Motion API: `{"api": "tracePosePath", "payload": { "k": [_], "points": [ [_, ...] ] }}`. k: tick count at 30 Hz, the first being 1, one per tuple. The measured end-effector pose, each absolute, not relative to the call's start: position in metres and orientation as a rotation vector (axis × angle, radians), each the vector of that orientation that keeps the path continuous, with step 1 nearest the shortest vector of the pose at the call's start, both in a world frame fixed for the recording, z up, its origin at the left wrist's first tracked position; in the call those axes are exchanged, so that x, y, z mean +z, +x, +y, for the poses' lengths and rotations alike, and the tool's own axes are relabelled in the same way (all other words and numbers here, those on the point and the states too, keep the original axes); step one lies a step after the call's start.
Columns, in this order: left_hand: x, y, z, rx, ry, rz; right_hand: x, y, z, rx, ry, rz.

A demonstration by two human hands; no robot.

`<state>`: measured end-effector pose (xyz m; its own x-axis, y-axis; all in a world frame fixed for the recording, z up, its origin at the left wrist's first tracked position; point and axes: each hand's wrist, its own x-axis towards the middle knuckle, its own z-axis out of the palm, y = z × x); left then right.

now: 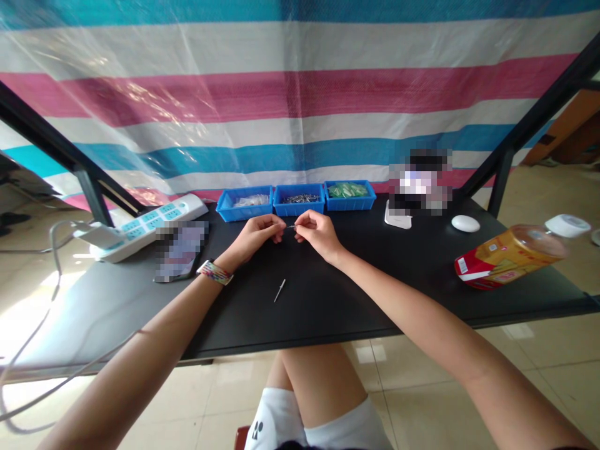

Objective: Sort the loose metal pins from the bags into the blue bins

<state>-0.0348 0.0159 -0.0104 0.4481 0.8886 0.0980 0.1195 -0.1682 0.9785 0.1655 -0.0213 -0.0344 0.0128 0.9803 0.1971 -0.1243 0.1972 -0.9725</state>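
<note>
White shorts (274,417), left hand (255,238), right hand (317,232), metal pin (290,226)

Bins (299,209) behind loose pin (280,290), bottle (510,253) right

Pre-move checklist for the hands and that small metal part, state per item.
1. Grip: left hand and right hand both pinch the thin metal piece at the fingertips, above the table: ok.
2. Alignment of the piece between the fingers: too small to see: cannot tell.
3. Loose pin lies flat on the table, nearer the person than the hands and apart from them: ok.
4. Middle blue bin holds metal parts, just behind the hands: ok.
5. Bottle lies on its side at the right, away from both arms: ok.
</note>
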Motion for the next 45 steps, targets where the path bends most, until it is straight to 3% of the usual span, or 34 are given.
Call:
{"api": "tracePosePath", "payload": {
  "k": [45],
  "points": [
    [-0.0079,-0.0358,0.0135,0.869,1.609,0.849,-0.0301,0.1691,-0.0193,1.114,-0.946,-1.145]
  ]
}}
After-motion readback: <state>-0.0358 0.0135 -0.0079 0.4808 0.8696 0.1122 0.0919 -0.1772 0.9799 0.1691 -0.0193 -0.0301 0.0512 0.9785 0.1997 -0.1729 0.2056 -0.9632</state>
